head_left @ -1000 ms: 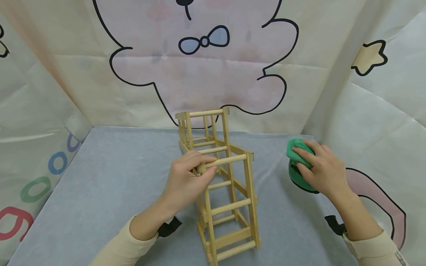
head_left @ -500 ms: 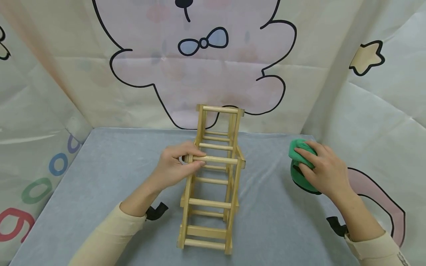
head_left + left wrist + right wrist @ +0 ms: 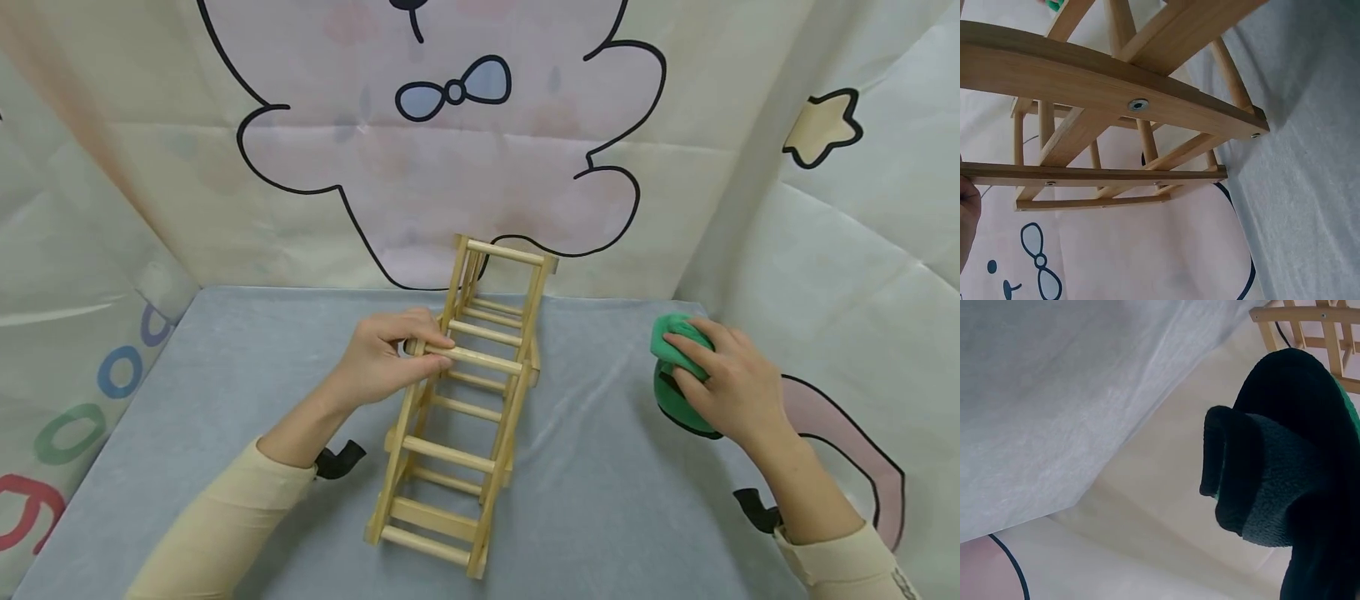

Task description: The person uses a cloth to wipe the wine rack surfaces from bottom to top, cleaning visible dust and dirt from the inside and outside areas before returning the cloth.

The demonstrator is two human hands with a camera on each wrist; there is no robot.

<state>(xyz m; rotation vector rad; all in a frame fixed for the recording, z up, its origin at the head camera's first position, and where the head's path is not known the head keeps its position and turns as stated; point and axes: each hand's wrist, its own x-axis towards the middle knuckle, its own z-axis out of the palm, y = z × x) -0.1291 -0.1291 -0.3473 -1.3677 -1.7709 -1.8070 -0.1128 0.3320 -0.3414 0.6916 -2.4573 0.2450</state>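
Note:
A small two-level wooden rack with round rungs stands at the middle of the table, turned at a slant. My left hand pinches the left end of its upper front rung between thumb and fingers. From below, the left wrist view shows the rack's slats and screw heads, with part of that hand at the left edge. To the right, my right hand grips a bunched green cloth. In the right wrist view the cloth looks dark, with a folded flap and a green edge.
A pale blue cloth covers the table. Printed fabric walls enclose it at the back, left and right. The rack's far end is close to the back wall.
My left hand has moved left with the rack. The rack has turned, its near end swinging left and its far end right. My right hand and the green cloth have barely moved.

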